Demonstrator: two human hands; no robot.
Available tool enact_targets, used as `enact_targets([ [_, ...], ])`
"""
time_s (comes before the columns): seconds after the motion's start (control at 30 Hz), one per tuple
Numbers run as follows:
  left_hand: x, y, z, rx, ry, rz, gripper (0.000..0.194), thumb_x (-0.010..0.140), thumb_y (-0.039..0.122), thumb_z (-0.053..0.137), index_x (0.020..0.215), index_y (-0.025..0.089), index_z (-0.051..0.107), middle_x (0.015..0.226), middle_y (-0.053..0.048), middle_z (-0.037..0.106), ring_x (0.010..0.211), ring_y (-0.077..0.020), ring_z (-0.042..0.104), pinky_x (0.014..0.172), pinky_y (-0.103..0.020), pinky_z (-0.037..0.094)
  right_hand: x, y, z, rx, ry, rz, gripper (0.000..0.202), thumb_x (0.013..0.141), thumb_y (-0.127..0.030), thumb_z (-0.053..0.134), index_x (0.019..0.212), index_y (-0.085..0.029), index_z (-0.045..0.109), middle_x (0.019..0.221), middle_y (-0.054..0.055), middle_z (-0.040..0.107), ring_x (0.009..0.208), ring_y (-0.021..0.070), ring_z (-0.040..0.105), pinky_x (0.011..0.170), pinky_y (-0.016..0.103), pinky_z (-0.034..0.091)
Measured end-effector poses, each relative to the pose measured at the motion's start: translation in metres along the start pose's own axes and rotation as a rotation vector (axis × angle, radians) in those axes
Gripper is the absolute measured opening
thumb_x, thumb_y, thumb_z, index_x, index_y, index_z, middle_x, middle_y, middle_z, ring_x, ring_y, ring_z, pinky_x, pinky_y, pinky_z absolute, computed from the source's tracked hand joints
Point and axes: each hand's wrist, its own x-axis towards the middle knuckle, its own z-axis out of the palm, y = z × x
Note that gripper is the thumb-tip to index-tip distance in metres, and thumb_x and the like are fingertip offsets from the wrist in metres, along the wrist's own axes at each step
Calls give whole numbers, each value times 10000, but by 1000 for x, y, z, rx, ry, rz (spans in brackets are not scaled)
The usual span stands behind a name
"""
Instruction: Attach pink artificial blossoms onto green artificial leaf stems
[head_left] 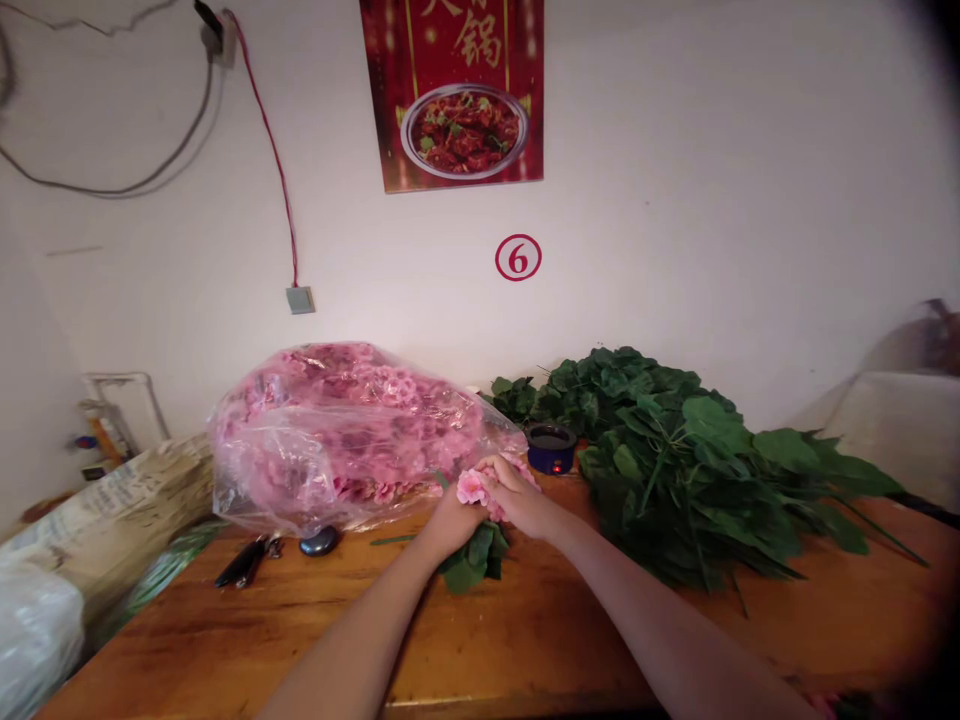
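Note:
My left hand (454,520) and my right hand (519,498) meet over the middle of the table. Between them is a pink artificial flower (472,487), its petals showing above my left fingers. My left hand is closed around the flower's lower part, where green leaves (472,562) hang below and a thin stem sticks out to the left. The fingers of my right hand close over the blossom from above. My fingertips are partly hidden by petals. Close behind my hands sits a small round dark blue heating pot (551,449) with a red light.
A clear plastic bag (352,430) full of pink flowers lies at the back left of the wooden table (525,640). On the right spreads a large heap of green leaf sprays (675,460). Keys (246,563) and a dark rounded object (319,541) lie at the front left.

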Motion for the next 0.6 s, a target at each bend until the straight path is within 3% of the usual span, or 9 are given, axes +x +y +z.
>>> enact_targets([
  [0.13,0,4,0,-4,9,18,195,708,199,615,892,134,620,898,-38,660,816,-171,568,798,-285,447,3,0,-3,24,79,-143,257,858,-326,471,1095,-244,529,1110,40,542,1009,176,519,874,308,417],
  [0.27,3,7,-1,-43,115,-55,116,695,209,618,780,132,613,759,-21,646,727,-162,559,738,-276,455,8,3,-13,195,61,-106,465,762,-246,582,1213,-265,474,971,14,602,793,150,582,731,286,477],
  [0.33,4,8,-1,-57,137,-111,126,686,217,627,775,131,607,699,-12,625,654,-150,540,666,-265,454,11,6,-17,239,103,-96,502,691,-200,639,1176,-237,515,921,10,617,748,141,584,697,272,482],
  [0.47,3,9,0,-56,60,-95,231,674,238,671,869,126,615,774,-27,635,667,-143,536,653,-251,448,14,11,-20,290,125,-48,316,649,-246,693,948,-151,654,847,46,660,753,156,599,679,274,482],
  [0.6,2,12,-1,25,-48,-10,234,707,239,659,910,130,616,810,-31,631,707,-140,538,706,-250,446,15,15,-18,339,99,-3,277,593,-289,742,818,-132,705,752,52,677,688,152,599,635,270,474],
])
